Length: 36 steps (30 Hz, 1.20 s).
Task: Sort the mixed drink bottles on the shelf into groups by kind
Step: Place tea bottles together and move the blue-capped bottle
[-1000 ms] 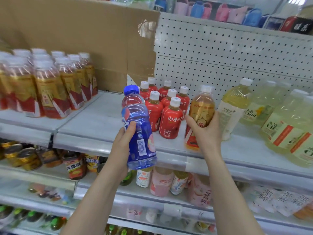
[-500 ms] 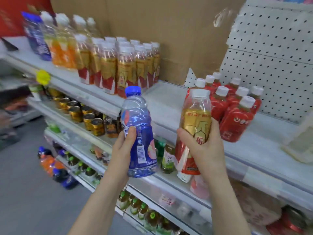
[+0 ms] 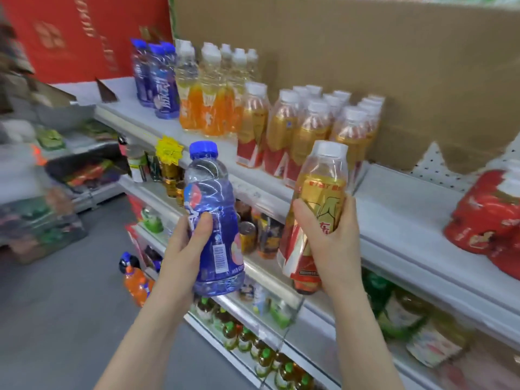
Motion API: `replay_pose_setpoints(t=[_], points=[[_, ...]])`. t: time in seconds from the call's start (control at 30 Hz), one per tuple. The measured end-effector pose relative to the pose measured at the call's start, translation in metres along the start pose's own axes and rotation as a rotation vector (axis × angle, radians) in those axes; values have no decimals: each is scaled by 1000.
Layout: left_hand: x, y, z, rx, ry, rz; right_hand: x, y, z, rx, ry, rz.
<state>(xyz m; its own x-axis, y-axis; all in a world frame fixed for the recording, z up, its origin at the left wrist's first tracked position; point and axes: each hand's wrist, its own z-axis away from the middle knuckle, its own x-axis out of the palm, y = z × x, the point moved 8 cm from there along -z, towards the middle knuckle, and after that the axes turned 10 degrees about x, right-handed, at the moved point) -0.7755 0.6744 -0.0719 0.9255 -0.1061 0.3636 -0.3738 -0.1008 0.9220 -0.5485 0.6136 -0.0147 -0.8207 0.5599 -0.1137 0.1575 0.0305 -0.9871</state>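
Observation:
My left hand (image 3: 188,249) grips a blue bottle (image 3: 211,209) with a blue cap, held upright in front of the shelf edge. My right hand (image 3: 329,243) holds a gold-and-red bottle (image 3: 318,204) with a white cap, tilted slightly left. On the top shelf (image 3: 394,220) stand matching groups: blue bottles (image 3: 157,80) at the far left, orange bottles (image 3: 208,91) beside them, then gold-and-red bottles (image 3: 315,128). Red bottles (image 3: 489,218) sit at the right edge.
A cardboard sheet (image 3: 365,57) backs the shelf. Lower shelves (image 3: 270,280) hold cans, small bottles and green-capped drinks. A bare stretch of shelf lies between the gold group and the red bottles. The grey aisle floor (image 3: 56,319) is to the left, with more racks beyond.
The view has swung left along the shelf; both hands have carried their bottles leftward, away from the red and yellow bottles and towards the gold, orange and blue groups.

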Motion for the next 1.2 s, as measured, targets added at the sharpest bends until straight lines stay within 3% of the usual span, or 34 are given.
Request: replay_pose_setpoints(t=[0.2,0.57,0.97,1.2], points=[[-50,19,-65,31,-51,4,68,-18,-17,-64,99,26],[-30,20,-192,67,-250,66,106,-48,-94,-221,405,187],[-7,9,-292,3,-469,129,148,-50,-139,-141,600,421],[-19,11,-316,-74,-661,148,182,-54,-156,-112,837,691]])
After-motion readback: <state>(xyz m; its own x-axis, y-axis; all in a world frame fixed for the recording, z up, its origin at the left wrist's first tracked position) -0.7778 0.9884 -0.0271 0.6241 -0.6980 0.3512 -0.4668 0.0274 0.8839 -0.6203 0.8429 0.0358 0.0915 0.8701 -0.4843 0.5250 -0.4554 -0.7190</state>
